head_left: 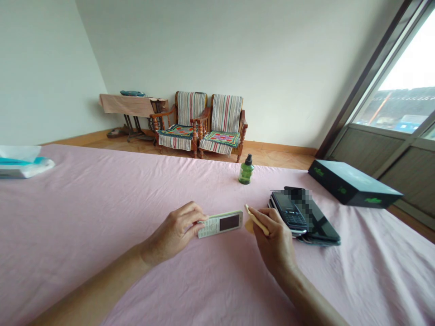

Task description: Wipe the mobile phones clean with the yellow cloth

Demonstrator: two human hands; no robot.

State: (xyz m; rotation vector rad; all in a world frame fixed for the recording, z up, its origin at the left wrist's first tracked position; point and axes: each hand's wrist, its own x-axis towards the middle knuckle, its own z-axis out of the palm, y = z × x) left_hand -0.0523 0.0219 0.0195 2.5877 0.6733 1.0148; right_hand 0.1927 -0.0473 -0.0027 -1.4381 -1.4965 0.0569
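Note:
A white keypad mobile phone point(214, 227) with a small dark screen is tilted up on its long edge, its keys and screen facing me. My left hand point(180, 231) grips it by the keypad end, thumb in front and fingers behind. In my right hand point(277, 240) is a folded pale yellow cloth point(253, 222), pinched between thumb and fingers. The cloth is just right of the phone's screen end, with a small gap between them. Beside my right hand lies a dark keypad phone point(288, 213), on top of other flat devices.
A black tablet-like device point(322, 222) lies under the phones. Farther off stand a green spray bottle point(246, 171) and a black box point(353, 183) with green lettering. A tissue pack point(25, 167) lies far left on the pink cloth point(102, 203). Two wooden chairs point(220, 120) stand beyond.

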